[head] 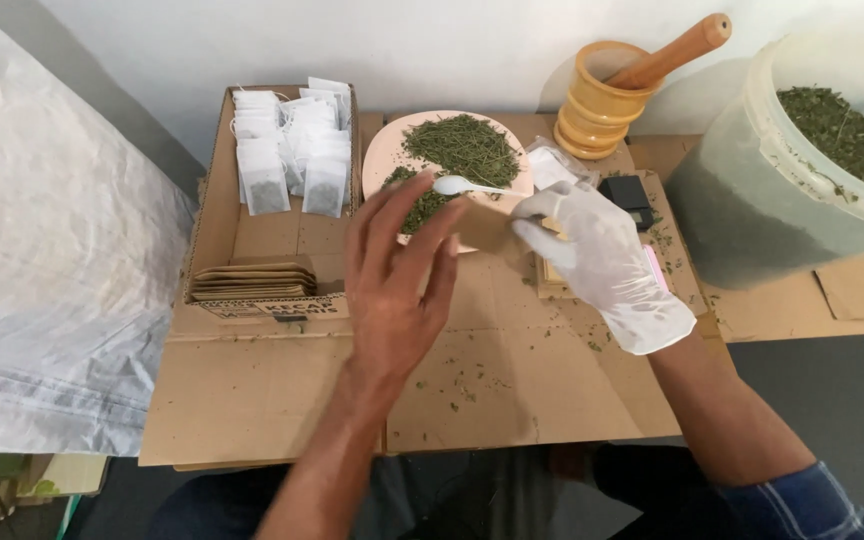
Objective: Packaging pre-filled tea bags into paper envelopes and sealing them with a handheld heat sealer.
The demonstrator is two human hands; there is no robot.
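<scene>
Resting seemingly between both hands [392,285] [597,260]: envelope [487,228]

box [214,215] with sachets [292,145] left; plate [384,150] centre; mortar [597,105] behind; bucket [802,180] right; scale, perhaps [627,192], beside plate.

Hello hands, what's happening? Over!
Left hand bare, fingers spread. Gloved right hand pinching brown paper pouch. Herb plate with white spoon just behind.

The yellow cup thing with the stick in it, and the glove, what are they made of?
The mortar looks like wood with a smooth yellow finish: turned rings run round its side. The pestle looks like plain orange-brown wood, matte. The glove on the right hand seems to be thin white rubber or latex, since it wrinkles and clings to the fingers. I cannot tell for sure from looks alone.
</scene>
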